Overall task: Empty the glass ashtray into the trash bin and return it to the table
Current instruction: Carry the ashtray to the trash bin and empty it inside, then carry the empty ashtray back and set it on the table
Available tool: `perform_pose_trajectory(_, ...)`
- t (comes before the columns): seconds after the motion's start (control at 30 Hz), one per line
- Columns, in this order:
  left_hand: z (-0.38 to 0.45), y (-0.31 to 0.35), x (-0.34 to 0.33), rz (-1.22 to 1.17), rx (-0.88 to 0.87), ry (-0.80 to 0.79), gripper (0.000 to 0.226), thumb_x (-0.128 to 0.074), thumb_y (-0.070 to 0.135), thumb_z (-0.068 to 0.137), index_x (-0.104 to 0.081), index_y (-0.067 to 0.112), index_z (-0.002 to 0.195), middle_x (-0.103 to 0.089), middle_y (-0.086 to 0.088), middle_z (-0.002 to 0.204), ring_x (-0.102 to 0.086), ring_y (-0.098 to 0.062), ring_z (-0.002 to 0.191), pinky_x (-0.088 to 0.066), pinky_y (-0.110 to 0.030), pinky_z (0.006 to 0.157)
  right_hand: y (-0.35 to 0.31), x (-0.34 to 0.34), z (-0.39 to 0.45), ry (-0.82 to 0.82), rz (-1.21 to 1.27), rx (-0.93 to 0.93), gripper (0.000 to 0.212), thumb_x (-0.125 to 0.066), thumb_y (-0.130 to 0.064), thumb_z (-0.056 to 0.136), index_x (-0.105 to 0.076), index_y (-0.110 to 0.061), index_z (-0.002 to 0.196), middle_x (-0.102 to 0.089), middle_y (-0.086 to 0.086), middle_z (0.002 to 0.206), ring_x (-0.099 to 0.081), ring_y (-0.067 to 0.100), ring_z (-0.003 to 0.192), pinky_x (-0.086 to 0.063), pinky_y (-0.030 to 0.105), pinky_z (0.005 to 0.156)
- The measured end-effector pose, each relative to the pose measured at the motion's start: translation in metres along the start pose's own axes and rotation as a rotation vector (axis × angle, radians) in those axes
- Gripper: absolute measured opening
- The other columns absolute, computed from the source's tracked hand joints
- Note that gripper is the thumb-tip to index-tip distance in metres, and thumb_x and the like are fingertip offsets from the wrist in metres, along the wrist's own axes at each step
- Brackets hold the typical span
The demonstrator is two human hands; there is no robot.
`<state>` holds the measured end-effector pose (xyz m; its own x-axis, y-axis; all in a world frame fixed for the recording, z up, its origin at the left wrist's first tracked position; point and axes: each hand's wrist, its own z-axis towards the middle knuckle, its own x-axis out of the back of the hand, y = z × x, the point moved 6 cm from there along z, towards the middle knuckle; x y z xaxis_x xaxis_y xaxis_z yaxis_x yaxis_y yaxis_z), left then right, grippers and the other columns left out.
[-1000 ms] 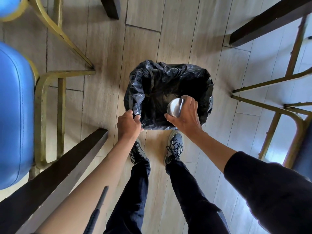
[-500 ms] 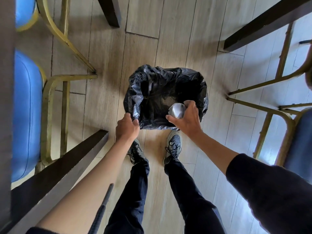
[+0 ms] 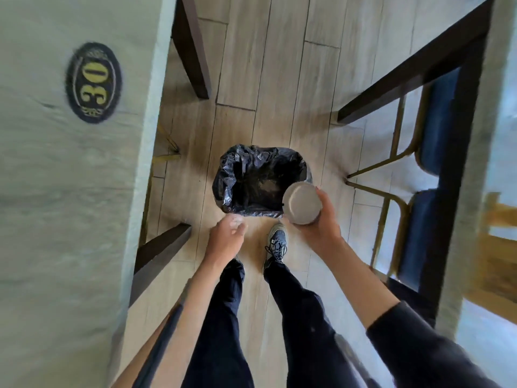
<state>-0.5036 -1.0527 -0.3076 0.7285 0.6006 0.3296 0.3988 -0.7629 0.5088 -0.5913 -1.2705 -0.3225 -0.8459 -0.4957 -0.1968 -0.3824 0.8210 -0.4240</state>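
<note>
The round glass ashtray (image 3: pixel 301 203) is held in my right hand (image 3: pixel 321 222), turned so its hollow faces me, just over the near right corner of the trash bin (image 3: pixel 237 175). The bin is lined with a black bag and stands on the wood floor; grey ash lies at its bottom. My left hand (image 3: pixel 226 238) hovers just off the bin's near rim, fingers loosely curled, holding nothing. The pale table (image 3: pixel 70 191) with an oval "30" plaque fills the left side.
A second table edge (image 3: pixel 475 163) with dark legs runs down the right, with blue-seated gold-framed chairs (image 3: pixel 436 130) under it. Dark table legs (image 3: pixel 193 51) stand on the left. My feet in grey sneakers (image 3: pixel 275 242) are just short of the bin.
My head has risen, so both tabletops come into view. My right hand lifted the ashtray out of the bin and turned it upward. My left hand let go of the bin's rim.
</note>
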Motion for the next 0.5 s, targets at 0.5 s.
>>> perform_pose_trajectory(0.5,-0.225,0.121,0.087,-0.268,-0.348,-0.119,0.061,-0.072,0.049,0.086,-0.046,0.035,0.140,-0.058,0.020,0.133,-0.064,0.000,0.114,-0.053,-0.028,0.094,-0.077,-0.086,-0.251,-0.229,-0.075,0.139,0.050,-0.042,-0.057,0.106,-0.078,-0.023,0.113,-0.080,0.012,0.111,-0.078,0.027,0.099,-0.068,0.044,0.071)
